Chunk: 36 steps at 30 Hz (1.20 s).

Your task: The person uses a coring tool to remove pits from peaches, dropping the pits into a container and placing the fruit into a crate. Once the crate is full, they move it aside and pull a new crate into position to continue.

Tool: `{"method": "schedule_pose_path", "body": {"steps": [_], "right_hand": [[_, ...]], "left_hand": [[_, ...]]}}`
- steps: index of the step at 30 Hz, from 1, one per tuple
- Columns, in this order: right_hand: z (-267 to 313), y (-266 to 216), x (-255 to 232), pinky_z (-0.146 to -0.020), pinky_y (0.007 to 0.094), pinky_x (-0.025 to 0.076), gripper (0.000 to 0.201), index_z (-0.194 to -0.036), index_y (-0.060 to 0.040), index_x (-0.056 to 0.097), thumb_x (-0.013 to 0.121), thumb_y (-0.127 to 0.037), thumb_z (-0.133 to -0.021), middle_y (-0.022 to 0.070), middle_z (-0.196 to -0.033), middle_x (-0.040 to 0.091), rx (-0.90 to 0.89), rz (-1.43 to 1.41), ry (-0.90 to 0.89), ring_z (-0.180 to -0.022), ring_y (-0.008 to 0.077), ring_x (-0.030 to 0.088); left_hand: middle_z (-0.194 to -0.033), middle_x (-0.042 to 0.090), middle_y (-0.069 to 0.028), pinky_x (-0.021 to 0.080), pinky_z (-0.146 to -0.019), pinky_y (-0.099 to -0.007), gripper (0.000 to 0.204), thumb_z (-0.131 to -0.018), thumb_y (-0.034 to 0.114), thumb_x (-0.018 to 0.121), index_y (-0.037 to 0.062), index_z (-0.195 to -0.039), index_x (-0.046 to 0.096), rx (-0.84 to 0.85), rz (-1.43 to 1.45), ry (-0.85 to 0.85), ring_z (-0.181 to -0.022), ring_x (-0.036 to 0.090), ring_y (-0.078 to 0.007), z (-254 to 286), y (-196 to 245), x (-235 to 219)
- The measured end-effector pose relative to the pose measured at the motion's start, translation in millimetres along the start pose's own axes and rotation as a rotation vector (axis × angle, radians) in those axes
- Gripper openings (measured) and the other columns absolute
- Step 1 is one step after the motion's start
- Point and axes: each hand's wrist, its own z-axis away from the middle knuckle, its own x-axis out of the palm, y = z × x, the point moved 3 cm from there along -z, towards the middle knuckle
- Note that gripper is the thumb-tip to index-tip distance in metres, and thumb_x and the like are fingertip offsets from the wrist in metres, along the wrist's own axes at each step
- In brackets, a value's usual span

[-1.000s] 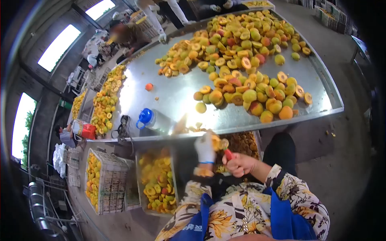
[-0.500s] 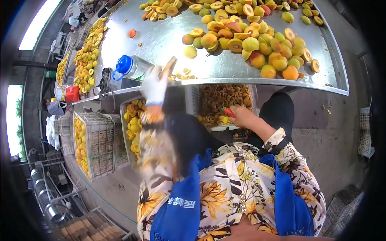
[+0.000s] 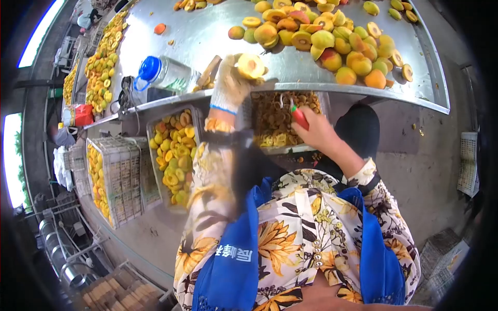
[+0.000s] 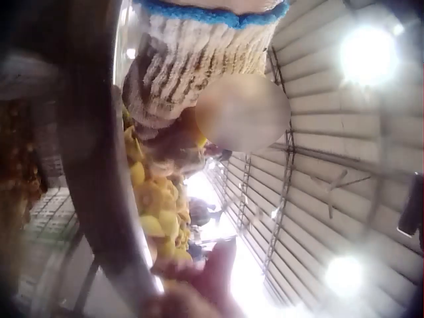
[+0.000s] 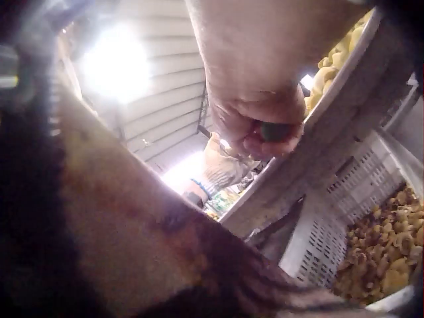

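Yellow fruit half (image 3: 251, 66), cut face up w/ pinkish ctr, held in L hand (image 3: 232, 85); approx 4–5 o'clock of it, red-handled tool (image 3: 300, 118), green collar (image 3: 294, 108) aimed approx 11 o'clock, in R hand (image 3: 317, 129)

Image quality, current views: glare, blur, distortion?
Head: fisheye curvature, black corners, glare on the table, left sleeve smeared, red handle fairly crisp. Left wrist: lamps blown out, blurry overall, hazy round patch overlapping the glove. Right wrist: ceiling lamp blown out, lower left dark and soft.
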Motion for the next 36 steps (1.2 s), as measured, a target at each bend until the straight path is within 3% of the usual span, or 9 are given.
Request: {"method": "schedule_pose_path", "body": {"steps": [2,4,5,9,21,24,27,31,36], "right_hand": [[-11,-5,7,-0.066,0.0449,0.046,0.032,-0.102,-0.004,0.051,0.062,-0.024,-0.08,0.0242,-0.078,0.06,-0.068,-0.014,0.053,-0.075,0.0432,0.058],[-13,-9,15,-0.065,0.0445,0.046,0.033,-0.103,-0.0036,0.051,0.063,-0.023,-0.08,0.0243,-0.077,0.06,-0.067,-0.013,0.061,-0.074,0.0435,0.058],[-14,-11,16,-0.065,0.0445,0.046,0.032,-0.103,-0.0035,0.05,0.063,-0.023,-0.081,0.0243,-0.076,0.059,-0.038,-0.003,0.044,-0.074,0.0434,0.058],[-5,-9,24,-0.064,0.0457,0.044,0.028,-0.098,-0.0015,0.049,0.061,-0.022,-0.082,0.0245,-0.074,0.059,-0.014,0.002,0.034,-0.073,0.043,0.058],[12,-8,21,-0.065,0.0506,0.044,0.023,-0.093,0.0024,0.044,0.054,-0.016,-0.084,0.0287,-0.074,0.058,0.008,0.021,0.038,-0.074,0.0462,0.057],[14,-8,23,-0.066,0.0507,0.044,0.02,-0.093,0.0035,0.045,0.052,-0.013,-0.084,0.0293,-0.074,0.058,0.06,0.027,0.058,-0.074,0.0465,0.057],[18,-12,26,-0.067,0.0505,0.044,0.018,-0.092,0.0047,0.046,0.05,-0.011,-0.084,0.03,-0.075,0.058,0.078,0.006,0.06,-0.075,0.0464,0.058],[17,-6,26,-0.066,0.0477,0.046,0.027,-0.099,0.0016,0.044,0.056,-0.009,-0.077,0.0282,-0.075,0.058,0.037,0.001,-0.029,-0.075,0.0444,0.058],[15,-5,20,-0.068,0.0464,0.047,0.024,-0.095,0.003,0.048,0.056,-0.014,-0.08,0.027,-0.079,0.06,-0.016,0.073,-0.134,-0.077,0.0429,0.059]], "left_hand": [[-0.098,0.059,-0.0153,0.053,-0.067,-0.0409,0.039,-0.093,0.037,0.042,0.0018,-0.107,0.049,0.06,0.109,0.088,-0.086,0.062,-0.0293,27,-24,5],[-0.098,0.059,-0.0152,0.053,-0.069,-0.0375,0.04,-0.093,0.039,0.043,0.0011,-0.106,0.05,-0.056,0.046,0.044,-0.084,0.062,-0.0265,43,-41,7],[-0.097,0.059,-0.0143,0.052,-0.071,-0.0339,0.037,-0.093,0.035,0.047,0.0003,-0.105,0.05,0.062,0.046,0.249,-0.081,0.062,-0.0237,52,-53,9],[-0.095,0.059,-0.0124,0.051,-0.071,-0.0312,0.028,-0.094,0.025,0.048,0.0003,-0.106,0.052,0.168,-0.035,0.258,-0.08,0.061,-0.0209,70,-70,29],[-0.1,0.059,-0.015,0.051,-0.074,-0.0305,0.031,-0.094,0.024,0.048,-0.0018,-0.11,0.051,0.186,0.072,0.252,-0.087,0.059,-0.02,74,-82,47],[-0.095,0.061,-0.0141,0.051,-0.069,-0.0302,0.029,-0.093,0.023,0.05,-0.0018,-0.108,0.053,0.25,0.072,0.246,-0.081,0.06,-0.0191,76,-85,54],[-0.087,0.063,-0.0124,0.051,-0.062,-0.0292,0.027,-0.092,0.023,0.052,-0.0014,-0.101,0.057,0.339,-0.116,0.397,-0.072,0.061,-0.0184,75,-89,61],[-0.078,0.063,-0.0135,0.05,-0.057,-0.0272,0.03,-0.09,0.028,0.055,-0.0018,-0.093,0.058,0.056,-0.145,0.313,-0.066,0.061,-0.0185,73,-73,58],[-0.077,0.063,-0.0146,0.05,-0.059,-0.0266,0.036,-0.093,0.034,0.048,-0.0013,-0.093,0.058,-0.165,-0.2,0.168,-0.068,0.062,-0.0197,69,-71,42]]}}
